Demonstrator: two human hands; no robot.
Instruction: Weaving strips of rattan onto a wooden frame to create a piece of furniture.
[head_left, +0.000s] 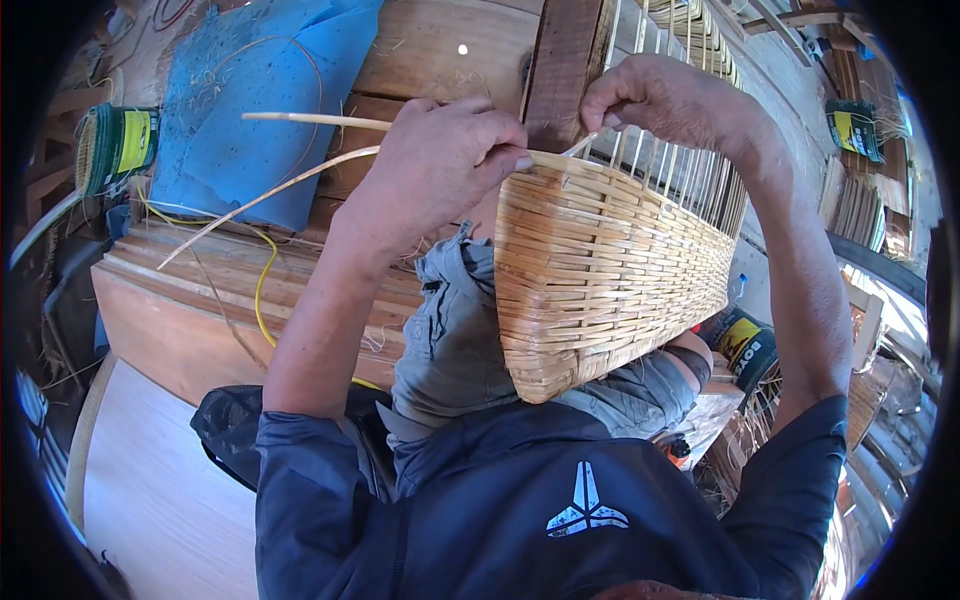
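Observation:
A woven cane basket rests tilted on my lap, its lower wall tightly woven and its bare upright stakes rising at the far side. At its near left corner, my left hand is closed, thumb and fingers pinching a cane strip at the woven edge. One pale cane strip and a longer, curved one stick out leftward from behind that hand. My right hand is closed in a pinch on a strip just past the rim, beside a dark wooden block that stands against the basket's open side.
A blue sheet scattered with fibres covers part of the wooden planks. Green and yellow cans lie at the left, right and beside my knee. A yellow cord runs along the wooden bench.

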